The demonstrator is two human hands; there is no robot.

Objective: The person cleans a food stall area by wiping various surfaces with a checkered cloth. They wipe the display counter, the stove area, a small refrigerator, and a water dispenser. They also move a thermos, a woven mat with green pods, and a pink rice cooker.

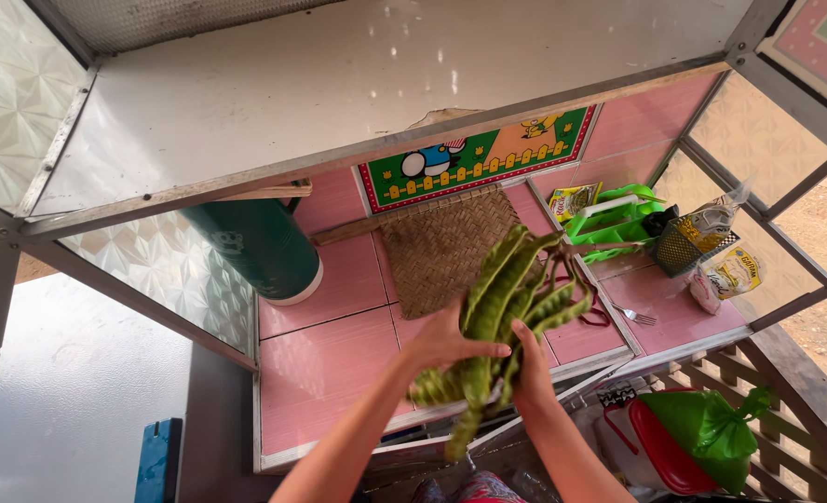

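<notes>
Fingers (pixel 474 350) of our left hand (pixel 446 343) wrapped round bundle of long green bean pods (pixel 502 312); right hand (pixel 532 368) clamps same bundle. We hold pods above pink tiled counter (pixel 330 363), near woven mat (pixel 441 247); green cylinder (pixel 264 247) left.

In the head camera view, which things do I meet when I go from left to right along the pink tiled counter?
Dark green cylinder container → woven mat → bunch of long green pods, held by the left hand and the right hand → fork → green plastic basket → small mesh basket.
</notes>
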